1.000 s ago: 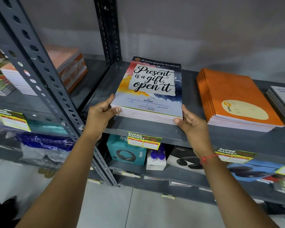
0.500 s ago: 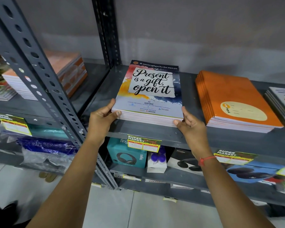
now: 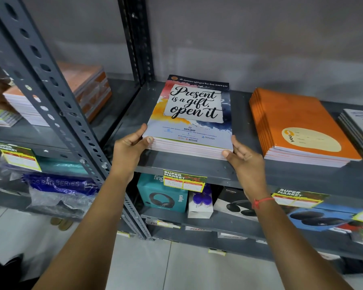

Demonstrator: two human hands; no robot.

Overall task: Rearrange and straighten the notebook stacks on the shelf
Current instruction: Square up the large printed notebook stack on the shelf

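Left hand (image 3: pixel 128 150) and right hand (image 3: pixel 244 162) clamped the near corners of the watercolour-covered notebook stack (image 3: pixel 190 116); since a second earlier it sat squarer on the grey metal shelf (image 3: pixel 197 166), nearly straightened.

notebook stack (image 3: pixel 190 118) on shelf (image 3: pixel 218 166); second stack (image 3: pixel 302 126) to its right | headphone boxes (image 3: pixel 161 195) below

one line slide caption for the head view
Both hands square a colourful-covered notebook stack on the grey metal shelf.

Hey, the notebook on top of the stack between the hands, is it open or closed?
Closed. The top notebook lies flat with its full front cover facing up, and no inside pages show, only the page edges along the near side.
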